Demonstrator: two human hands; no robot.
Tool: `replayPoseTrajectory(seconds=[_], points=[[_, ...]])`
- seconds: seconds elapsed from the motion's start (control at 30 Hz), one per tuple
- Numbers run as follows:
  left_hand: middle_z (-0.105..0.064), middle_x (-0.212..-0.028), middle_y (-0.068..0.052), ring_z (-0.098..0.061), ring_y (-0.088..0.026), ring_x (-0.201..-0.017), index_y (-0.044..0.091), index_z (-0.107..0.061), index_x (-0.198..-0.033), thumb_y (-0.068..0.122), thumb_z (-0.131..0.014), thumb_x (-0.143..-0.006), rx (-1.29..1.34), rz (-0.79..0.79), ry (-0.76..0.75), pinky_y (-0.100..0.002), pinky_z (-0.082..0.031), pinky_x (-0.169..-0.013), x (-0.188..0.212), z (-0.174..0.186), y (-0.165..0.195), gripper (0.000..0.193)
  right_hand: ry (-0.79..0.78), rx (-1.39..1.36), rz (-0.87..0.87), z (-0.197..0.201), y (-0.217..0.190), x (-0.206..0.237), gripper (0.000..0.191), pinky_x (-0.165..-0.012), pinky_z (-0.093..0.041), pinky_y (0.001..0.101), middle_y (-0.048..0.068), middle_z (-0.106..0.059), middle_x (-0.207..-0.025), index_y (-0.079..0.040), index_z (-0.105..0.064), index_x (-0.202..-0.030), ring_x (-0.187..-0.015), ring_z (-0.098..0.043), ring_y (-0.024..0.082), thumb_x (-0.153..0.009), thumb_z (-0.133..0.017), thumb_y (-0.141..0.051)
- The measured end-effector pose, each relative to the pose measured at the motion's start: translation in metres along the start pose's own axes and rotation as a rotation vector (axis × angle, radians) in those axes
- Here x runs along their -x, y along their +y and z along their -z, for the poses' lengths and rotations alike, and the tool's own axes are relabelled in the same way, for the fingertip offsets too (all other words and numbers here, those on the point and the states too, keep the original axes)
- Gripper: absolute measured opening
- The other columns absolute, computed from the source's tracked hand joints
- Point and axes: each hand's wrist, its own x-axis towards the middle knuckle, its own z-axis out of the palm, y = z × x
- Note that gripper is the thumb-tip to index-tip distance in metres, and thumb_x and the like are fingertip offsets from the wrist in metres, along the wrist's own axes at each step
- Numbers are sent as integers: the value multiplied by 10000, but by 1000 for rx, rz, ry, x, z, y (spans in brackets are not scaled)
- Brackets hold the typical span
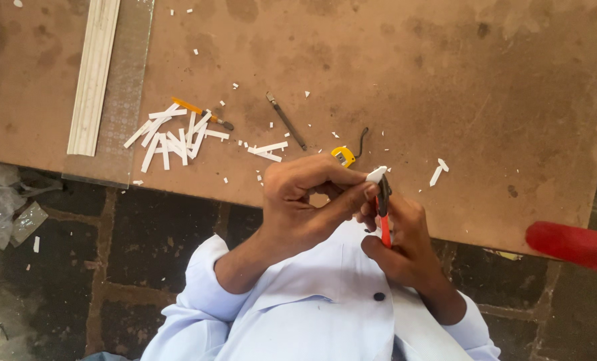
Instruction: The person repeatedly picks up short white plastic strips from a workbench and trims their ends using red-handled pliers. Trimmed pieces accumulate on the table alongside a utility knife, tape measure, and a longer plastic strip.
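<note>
My left hand [305, 200] pinches a small white strip piece [376, 174] between thumb and forefinger, just over the near edge of the brown board [445, 80]. My right hand [405, 244] grips red-handled pliers [384, 214], whose dark jaws reach up to the white piece. Both hands meet in front of my light blue shirt.
A pile of several cut white strips [171, 137] lies at the left with an orange-handled tool [201, 112]. Nearby are a thin dark blade tool [286, 120], a yellow tape measure [342, 156], a long white moulding [94, 73] and a red object [572, 246] at right.
</note>
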Motion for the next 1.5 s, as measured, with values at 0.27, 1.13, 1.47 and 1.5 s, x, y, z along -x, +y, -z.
replayPoseTrajectory(seconds=[0.27, 1.13, 1.47, 1.5], points=[[-705, -827, -72, -722, -98, -712, -39, -719, -945, -44, -757, -949, -187, -50, 32, -208, -556, -610, -6, 5, -6, 38, 40, 115, -15, 9, 8, -4, 415, -533, -368, 288, 19, -465, -680, 1, -588, -1037, -573, -425, 123, -629, -655, -37], [-692, -858, -59, -696, -90, -712, -6, -676, -936, -74, -764, -916, -364, -98, 36, -217, -539, -621, -3, 4, 7, 113, -25, -97, -91, 6, 10, -4, 248, -538, -353, 262, -10, -414, -696, 2, -529, -848, -624, -380, 87, -606, -576, 30], [-691, -845, -58, -662, -93, -693, -1, -689, -934, -65, -778, -907, -363, -82, 36, -222, -517, -617, 6, 4, 8, 113, 4, -55, -140, 0, 25, 8, 215, -473, -252, 278, -40, -364, -604, -25, -527, -812, -538, -316, 58, -623, -601, 48], [-691, -847, -59, -657, -95, -692, -1, -688, -934, -66, -778, -905, -351, -82, 41, -224, -514, -619, 6, 4, 7, 115, 5, -90, -161, -2, 26, 9, 216, -467, -256, 277, -42, -366, -607, -29, -532, -816, -537, -320, 56, -627, -598, 49]])
